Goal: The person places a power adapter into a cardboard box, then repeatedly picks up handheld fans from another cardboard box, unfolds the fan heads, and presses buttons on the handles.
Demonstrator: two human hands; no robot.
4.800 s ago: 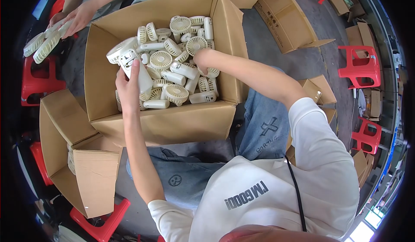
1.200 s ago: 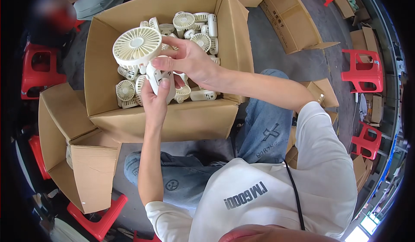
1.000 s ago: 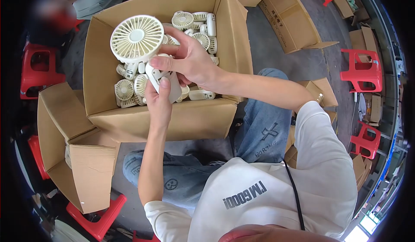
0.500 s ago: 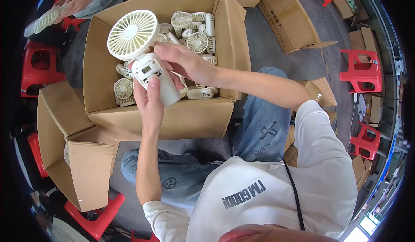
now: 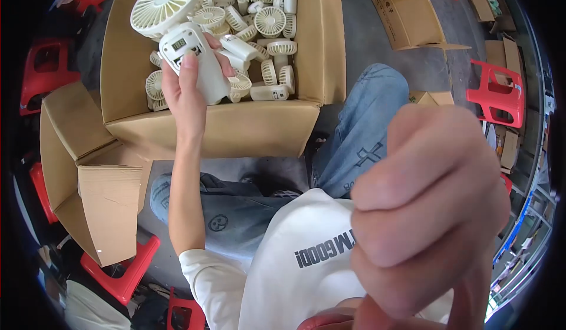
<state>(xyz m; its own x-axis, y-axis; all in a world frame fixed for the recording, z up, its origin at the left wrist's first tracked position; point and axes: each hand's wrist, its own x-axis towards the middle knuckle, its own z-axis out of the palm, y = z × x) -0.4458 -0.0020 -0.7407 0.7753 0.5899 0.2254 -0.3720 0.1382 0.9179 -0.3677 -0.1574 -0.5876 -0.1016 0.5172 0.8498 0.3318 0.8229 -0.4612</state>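
My left hand [image 5: 190, 103] is closed around the handle of a white handheld fan [image 5: 206, 76], with its thumb on the front near a small display. The fan's round slatted head tilts up to the left, above an open cardboard box [image 5: 212, 132]. Inside that box lie several more white handheld fans [image 5: 270, 22] in a loose pile. Close to the camera, my right hand [image 5: 427, 206] is curled into a fist, large in the lower right, away from the fan. No object shows in it, though the inside of its fingers is hidden.
An open carton [image 5: 109, 206] stands at the left, and another open carton [image 5: 401, 12] lies at the upper right. Red plastic stools [image 5: 498, 94] stand along both sides. My bent knees [image 5: 377, 103] are in front of the fan box.
My right hand has left the fan and come up close to the camera, now curled. The left hand still holds the fan. The view has shifted, and the other person's hands at upper left have mostly gone out of sight.
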